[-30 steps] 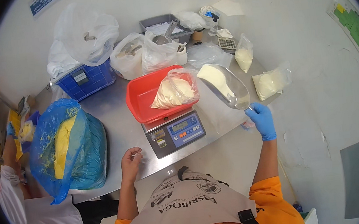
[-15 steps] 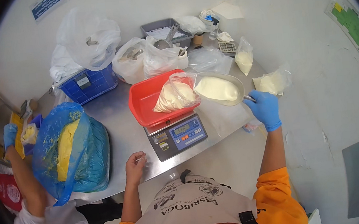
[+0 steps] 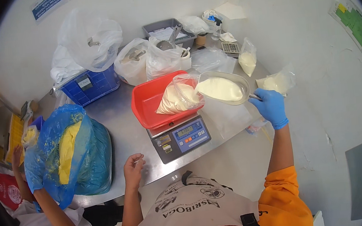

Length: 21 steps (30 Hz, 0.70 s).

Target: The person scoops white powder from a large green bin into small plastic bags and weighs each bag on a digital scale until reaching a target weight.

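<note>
My right hand (image 3: 270, 105), in a blue glove, grips the handle of a metal scoop (image 3: 244, 89) heaped with cream-white powder (image 3: 220, 88). The scoop's tip is at the mouth of a clear plastic bag (image 3: 175, 97) partly filled with powder. That bag leans in a red tray (image 3: 146, 105) on a digital scale (image 3: 179, 139). My left hand (image 3: 134, 167) is bare, its fingers loosely curled in at the table's front edge, apart from the scale. Nothing shows in it.
To the left, a large blue plastic bag (image 3: 95, 159) holds a yellow mass (image 3: 68, 153); a co-worker's gloved hand (image 3: 33, 166) is beside it. Behind stand a blue crate (image 3: 92, 87), white bags (image 3: 131, 61) and a grey bin (image 3: 154, 27). Filled bags (image 3: 247, 59) lie at right.
My right hand and the scoop have shifted slightly right. My left hand barely moves. The co-worker's gloved hand has come from the far left to the blue bag.
</note>
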Motion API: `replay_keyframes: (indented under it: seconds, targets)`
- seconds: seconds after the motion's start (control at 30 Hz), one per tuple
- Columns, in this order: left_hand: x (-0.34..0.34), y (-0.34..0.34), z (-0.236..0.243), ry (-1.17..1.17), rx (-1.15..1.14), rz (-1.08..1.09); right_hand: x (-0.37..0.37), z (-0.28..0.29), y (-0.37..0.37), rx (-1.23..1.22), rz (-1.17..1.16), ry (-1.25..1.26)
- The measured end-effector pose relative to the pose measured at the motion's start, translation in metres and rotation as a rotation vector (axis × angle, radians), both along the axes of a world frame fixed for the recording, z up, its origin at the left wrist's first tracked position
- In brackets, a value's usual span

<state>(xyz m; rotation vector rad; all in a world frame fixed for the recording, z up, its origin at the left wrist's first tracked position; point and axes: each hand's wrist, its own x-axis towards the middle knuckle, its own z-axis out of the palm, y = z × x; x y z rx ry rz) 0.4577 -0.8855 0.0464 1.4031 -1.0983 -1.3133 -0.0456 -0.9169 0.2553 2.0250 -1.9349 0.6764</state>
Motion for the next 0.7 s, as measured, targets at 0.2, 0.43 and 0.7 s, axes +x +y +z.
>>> replay_keyframes:
  seconds: [0.2, 0.43, 0.7]
  targets:
    - [-0.011, -0.034, 0.044, 0.069, -0.174, 0.071, 0.004, -0.090, 0.006, 0.114, 0.054, -0.860]
    - [-0.068, -0.111, 0.130, 0.153, -0.458, 0.092, 0.061, -0.063, -0.001, 0.200, 0.034, -1.060]
    - [-0.157, -0.163, 0.182, -0.394, -0.874, -0.140, -0.031, -0.031, 0.054, 0.116, -0.138, -1.053]
